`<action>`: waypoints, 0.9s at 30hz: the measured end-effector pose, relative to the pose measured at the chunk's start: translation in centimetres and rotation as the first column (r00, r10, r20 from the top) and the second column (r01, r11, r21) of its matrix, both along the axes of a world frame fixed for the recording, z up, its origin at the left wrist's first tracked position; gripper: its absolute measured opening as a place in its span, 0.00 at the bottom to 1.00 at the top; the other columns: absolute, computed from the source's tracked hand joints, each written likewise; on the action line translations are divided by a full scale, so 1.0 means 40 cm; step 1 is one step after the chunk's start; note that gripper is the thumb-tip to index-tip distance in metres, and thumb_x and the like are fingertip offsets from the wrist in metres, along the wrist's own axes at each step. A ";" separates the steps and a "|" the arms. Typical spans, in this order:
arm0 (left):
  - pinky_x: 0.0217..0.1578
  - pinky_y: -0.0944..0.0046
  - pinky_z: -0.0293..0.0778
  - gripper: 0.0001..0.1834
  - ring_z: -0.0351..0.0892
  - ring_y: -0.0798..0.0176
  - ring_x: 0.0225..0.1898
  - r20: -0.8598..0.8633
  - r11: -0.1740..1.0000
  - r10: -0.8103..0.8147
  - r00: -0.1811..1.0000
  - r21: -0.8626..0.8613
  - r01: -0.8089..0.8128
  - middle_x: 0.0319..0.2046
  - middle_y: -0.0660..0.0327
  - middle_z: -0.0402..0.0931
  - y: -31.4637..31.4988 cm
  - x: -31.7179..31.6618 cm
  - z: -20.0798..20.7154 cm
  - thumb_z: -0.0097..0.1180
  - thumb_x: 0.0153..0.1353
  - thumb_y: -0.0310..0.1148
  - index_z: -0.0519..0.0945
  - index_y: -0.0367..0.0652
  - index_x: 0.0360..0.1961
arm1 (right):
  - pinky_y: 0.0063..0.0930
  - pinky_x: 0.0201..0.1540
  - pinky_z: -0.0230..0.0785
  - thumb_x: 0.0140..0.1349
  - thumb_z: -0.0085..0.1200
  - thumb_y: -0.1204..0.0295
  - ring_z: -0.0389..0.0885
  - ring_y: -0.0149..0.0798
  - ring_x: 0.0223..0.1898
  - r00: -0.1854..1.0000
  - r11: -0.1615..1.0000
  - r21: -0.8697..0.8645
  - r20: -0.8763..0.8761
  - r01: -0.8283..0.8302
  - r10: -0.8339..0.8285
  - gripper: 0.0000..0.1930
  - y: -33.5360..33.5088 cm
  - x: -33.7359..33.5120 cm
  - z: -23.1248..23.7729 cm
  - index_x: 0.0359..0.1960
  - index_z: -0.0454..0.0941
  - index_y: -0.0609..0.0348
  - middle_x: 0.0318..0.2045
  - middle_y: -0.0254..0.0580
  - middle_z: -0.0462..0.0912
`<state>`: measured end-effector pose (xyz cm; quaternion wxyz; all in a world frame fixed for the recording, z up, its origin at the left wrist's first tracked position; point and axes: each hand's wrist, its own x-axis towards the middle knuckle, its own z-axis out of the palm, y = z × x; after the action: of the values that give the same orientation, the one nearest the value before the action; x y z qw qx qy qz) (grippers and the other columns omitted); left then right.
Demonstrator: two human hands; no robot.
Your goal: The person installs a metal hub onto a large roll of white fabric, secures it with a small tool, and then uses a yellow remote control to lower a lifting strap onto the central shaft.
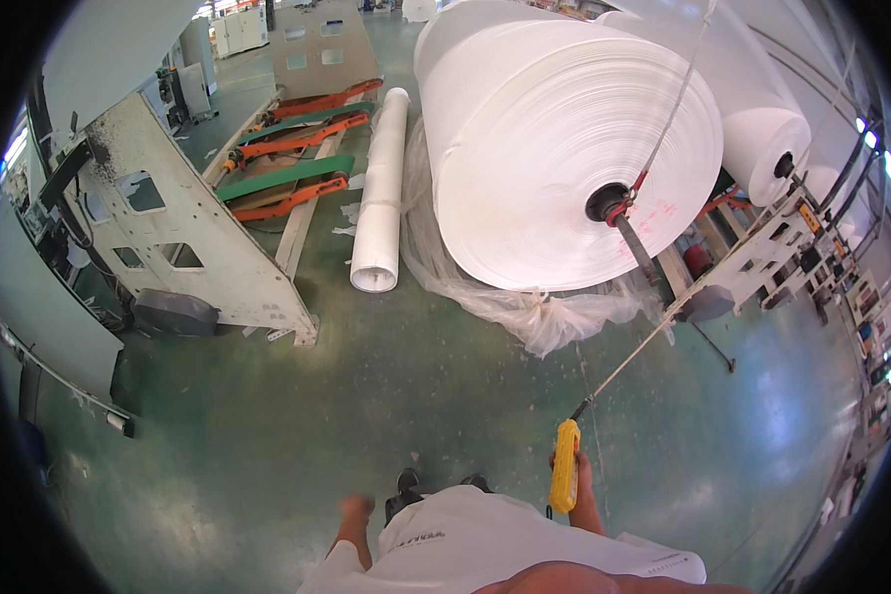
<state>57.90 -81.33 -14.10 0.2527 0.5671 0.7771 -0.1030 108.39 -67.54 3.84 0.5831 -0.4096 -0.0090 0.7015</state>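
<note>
My right hand (584, 473) is wrapped round a yellow hoist pendant control (564, 467), whose cable (629, 362) runs up and to the right. At my left side, away from any object, my left hand (357, 508) is smeared by motion and its fingers do not show. Ahead stands a huge white paper roll (535, 168) with a dark metal shaft (637, 249) sticking out of its core. A red sling fitting (619, 210) is looped round the shaft and joins a lifting line (675, 109) that rises out of view.
Crumpled clear plastic film (540, 322) lies under and beside the roll. To its left is a long white tube (378, 198) on the green floor. A cream machine frame (193, 223) with orange arms (302, 139) stands left. More paper rolls (765, 148) and machine frames (752, 252) are at right.
</note>
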 end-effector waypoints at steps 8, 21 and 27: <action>0.27 0.52 0.72 0.10 0.79 0.52 0.25 0.010 0.993 -0.025 1.000 0.113 0.024 0.23 0.54 0.79 0.019 -0.003 -0.001 0.52 0.51 0.36 0.82 0.44 0.24 | 0.35 0.33 0.76 0.62 0.41 0.61 0.79 0.46 0.30 0.997 0.998 -0.058 0.072 -0.005 0.010 0.17 0.006 0.008 0.000 0.42 0.70 0.64 0.29 0.49 0.78; 0.29 0.55 0.72 0.10 0.80 0.58 0.28 0.151 0.964 0.196 0.969 -0.209 -0.162 0.25 0.58 0.79 0.076 0.016 0.065 0.49 0.55 0.35 0.81 0.43 0.25 | 0.37 0.33 0.74 0.63 0.38 0.60 0.78 0.47 0.28 0.998 0.995 -0.089 0.049 0.052 -0.048 0.19 0.004 0.006 -0.009 0.42 0.70 0.64 0.28 0.51 0.79; 0.28 0.55 0.72 0.08 0.79 0.58 0.26 0.006 0.998 -0.067 0.998 -0.021 0.067 0.23 0.57 0.79 0.081 0.023 0.031 0.51 0.53 0.34 0.81 0.44 0.26 | 0.39 0.37 0.77 0.62 0.43 0.62 0.79 0.49 0.32 0.998 0.999 0.027 -0.034 0.045 -0.044 0.18 -0.003 0.045 -0.054 0.46 0.69 0.63 0.33 0.49 0.78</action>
<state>58.82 -78.08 -12.85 0.2571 0.5902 0.7560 -0.1184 110.19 -67.64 1.66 0.6043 -0.3899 0.0003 0.6949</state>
